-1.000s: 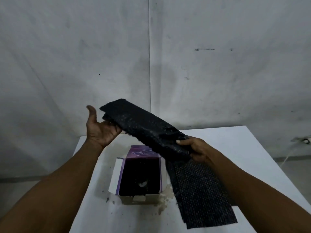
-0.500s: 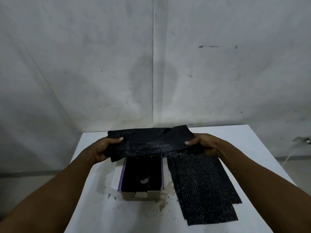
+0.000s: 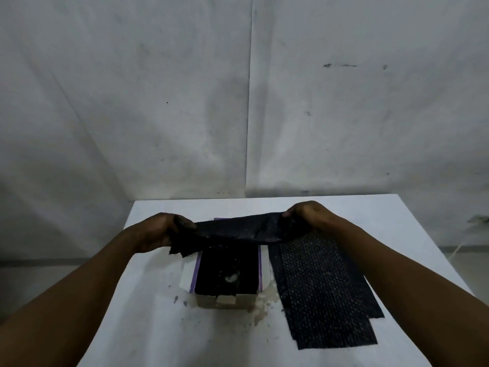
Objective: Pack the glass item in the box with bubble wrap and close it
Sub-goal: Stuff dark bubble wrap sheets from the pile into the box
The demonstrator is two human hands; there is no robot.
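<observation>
Holding black bubble wrap strip [image 3: 238, 230] stretched over the open box [image 3: 226, 276]: left hand [image 3: 158, 231] and right hand [image 3: 307, 214] each pinch an end. Light, floppy, sags mid-span; grip the ends. Pale glint in the box is probably the glass, fragile

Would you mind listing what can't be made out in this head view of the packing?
- Box interior: dark; only a pale glint shows, so the glass item cannot be confirmed.
- Box far edge: covered by the held bubble wrap.
- Left hand and right hand fingertips: tucked into the wrap.
- Spare bubble wrap sheets: overlapped, count unclear.
- Table near edge: cut off by frame.
</observation>
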